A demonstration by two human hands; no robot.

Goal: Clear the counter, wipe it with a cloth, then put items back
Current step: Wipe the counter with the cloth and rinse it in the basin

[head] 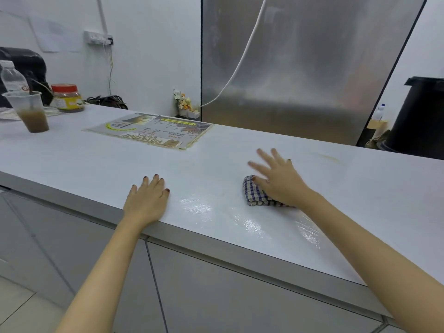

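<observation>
Cloth [252, 194] sits mid-table [96, 162], pinned under the right hand [280, 181], palm down and fingers splayed straight, bulk poking out leftward; left hand [146, 200] lies flat, fingers straight, at the front edge, well apart leftward, so the wipe looks right-handed.

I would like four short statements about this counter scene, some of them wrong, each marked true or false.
1. The right hand presses a checked cloth onto the counter. True.
2. The left hand holds the plastic cup. False: it rests flat on the counter; the cup stands apart, far left.
3. The jar has a blue lid. False: the lid is red.
4. Wet streaks shine near the cloth. True.
</observation>
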